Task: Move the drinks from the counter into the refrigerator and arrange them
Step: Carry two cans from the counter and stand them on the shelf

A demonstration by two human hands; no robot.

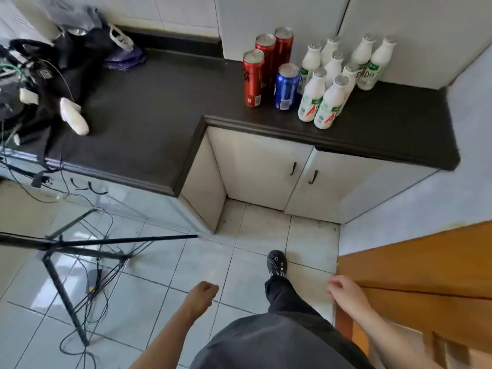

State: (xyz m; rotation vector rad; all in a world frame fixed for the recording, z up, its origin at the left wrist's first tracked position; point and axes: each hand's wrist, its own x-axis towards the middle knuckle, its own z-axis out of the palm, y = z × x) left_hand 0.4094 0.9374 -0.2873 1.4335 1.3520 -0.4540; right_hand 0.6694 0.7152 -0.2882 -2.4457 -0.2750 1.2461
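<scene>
Presently both hands hang low over the tiled floor, well apart from the drinks: left hand [203, 290] with fingers loosely curled and holding nothing, right hand [346, 291] likewise loosely curled and empty, just beside a wooden door [415, 270]. Drinks stand upright, clustered at the right end of the black counter [149, 107]: three red cans [253, 78], one blue can [287, 87], eight white bottles [311, 97]. Dark bags [53, 65] occupy the counter's left end; a black tripod [64, 265] with trailing cables stands on the floor at left
</scene>
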